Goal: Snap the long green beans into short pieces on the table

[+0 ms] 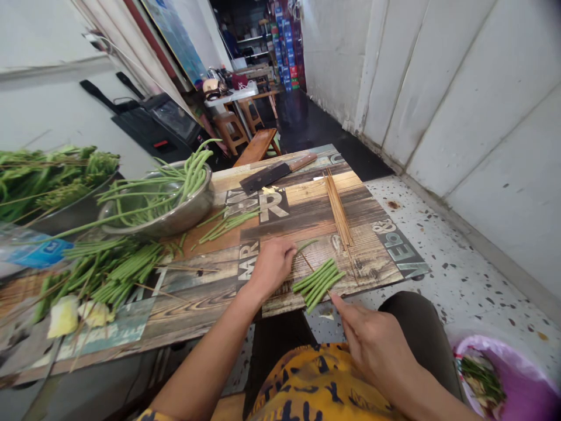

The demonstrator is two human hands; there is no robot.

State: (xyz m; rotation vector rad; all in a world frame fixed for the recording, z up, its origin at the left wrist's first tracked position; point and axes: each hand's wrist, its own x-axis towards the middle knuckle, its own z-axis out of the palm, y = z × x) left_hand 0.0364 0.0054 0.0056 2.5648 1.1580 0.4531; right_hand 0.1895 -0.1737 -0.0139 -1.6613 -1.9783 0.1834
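Observation:
My left hand (272, 264) rests on the wooden table (307, 216), fingers curled on a thin green bean (307, 244) at its tip. A small row of cut green bean pieces (318, 283) lies just right of it at the table's front edge. My right hand (372, 339) reaches toward that row, its fingers pinched on a thin wooden skewer whose tip points at the pieces. A bundle of bamboo skewers (338, 209) lies farther back on the table.
A metal bowl (175, 217) of long beans stands at left, with more bean piles (109, 272) before it. A cleaver (277, 172) lies at the back. A pink-lined bin (508, 380) of scraps sits on the floor at right. Stools stand beyond.

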